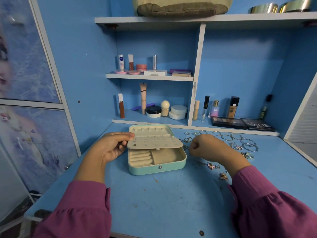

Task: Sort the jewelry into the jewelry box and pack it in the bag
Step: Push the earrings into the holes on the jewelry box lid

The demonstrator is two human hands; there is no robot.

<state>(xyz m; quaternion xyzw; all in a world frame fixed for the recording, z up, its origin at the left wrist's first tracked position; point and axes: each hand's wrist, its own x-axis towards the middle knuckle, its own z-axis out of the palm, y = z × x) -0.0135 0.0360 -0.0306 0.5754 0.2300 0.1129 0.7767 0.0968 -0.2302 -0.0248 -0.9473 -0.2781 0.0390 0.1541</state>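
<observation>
Desk (171, 203) near edge bare. Jewelry box (157, 166) open at centre; my left hand (109, 148) pinches its earring panel (155, 143), one earring (135, 144) pinned. Right hand (205, 146), grip curled, contents hidden, just beside loose jewelry (243, 143). I'd steady the panel before pinning the next stud.

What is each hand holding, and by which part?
The left hand pinches the earring flap of the jewelry box by its left edge. Whether the curled right hand holds anything cannot be told.
</observation>
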